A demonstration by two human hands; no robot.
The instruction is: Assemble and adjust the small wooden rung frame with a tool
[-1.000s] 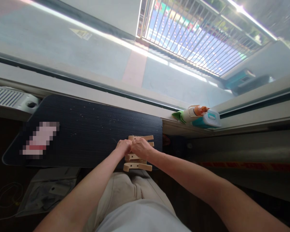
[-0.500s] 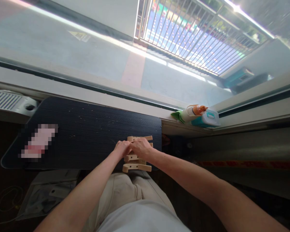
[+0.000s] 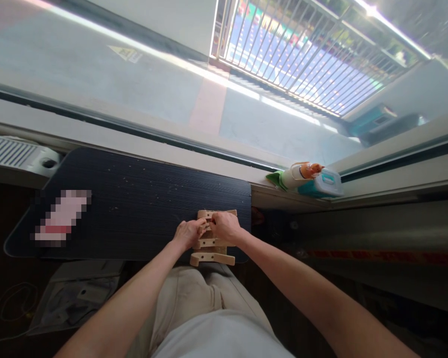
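Note:
A pale wooden piece (image 3: 209,257) with several curved, hook-ended slats lies at the table's front right, close to my lap. Dark holes show in its slats. My left hand (image 3: 188,233) is closed at the left side of the slats, its fingertips pinched on one of the middle slats. From the right, my right hand (image 3: 225,226) reaches over the upper slats with curled fingers, its fingertips close to those of the left. Whatever the right fingers hold is too small or hidden to make out.
The black table (image 3: 141,209) carries light crumbs and a blurred pinkish item (image 3: 65,216) at left. A spray-bottle-like container (image 3: 296,174) and a teal box (image 3: 322,184) stand on the sill. A clear bag (image 3: 78,298) lies below the table.
My right hand has shifted slightly right, opening a small gap between the hands. The left hand has turned a little and stays at the slats. The view has moved slightly.

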